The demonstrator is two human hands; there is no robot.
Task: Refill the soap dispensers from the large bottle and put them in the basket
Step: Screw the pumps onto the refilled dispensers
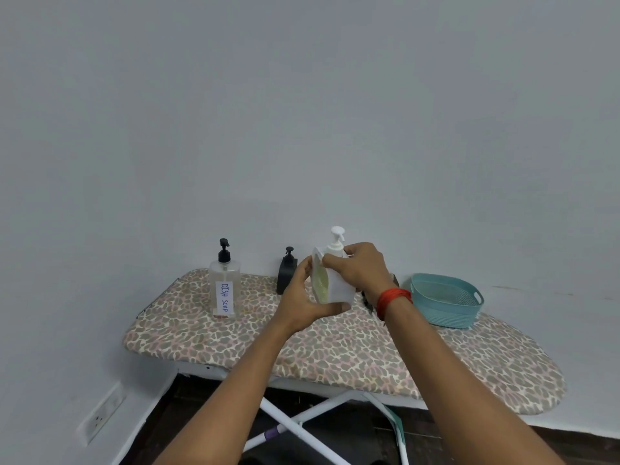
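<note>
Left hand (302, 302), right hand (360, 270) holding white dispenser (339, 288), label (224, 298) "DISH SOAP"

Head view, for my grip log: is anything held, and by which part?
The white pump dispenser: the left hand cups its base and lower side, the right hand grips its shoulder below the pump.

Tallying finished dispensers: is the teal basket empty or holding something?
Empty, as far as visible: the teal basket shows only bare perforated inner wall; the white dispenser is held outside it.
</note>
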